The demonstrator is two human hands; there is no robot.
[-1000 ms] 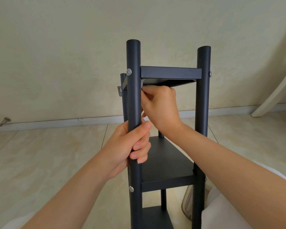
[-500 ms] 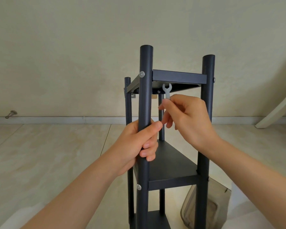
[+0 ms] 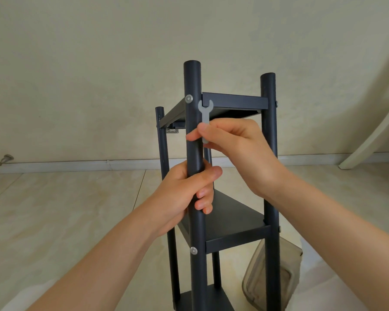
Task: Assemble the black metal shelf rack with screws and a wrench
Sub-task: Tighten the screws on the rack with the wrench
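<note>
The wrench is being pinched by the fingers of the right hand, the post gripped by the left hand. Pinched so thinly, it could be dropped.

Bare forearms, left hand and right hand, short plain fingernails.

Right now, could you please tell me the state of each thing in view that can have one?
Shelf rack: upright, shelves mounted on posts.
Wrench: upright, open end up, at the top shelf's front corner.
Upper screw: seated in the front post.
Lower screw: seated in the front post.
Left hand: grips the front post.
Right hand: pinches the wrench.
Plastic container: tilted on the floor behind the rack.
</note>
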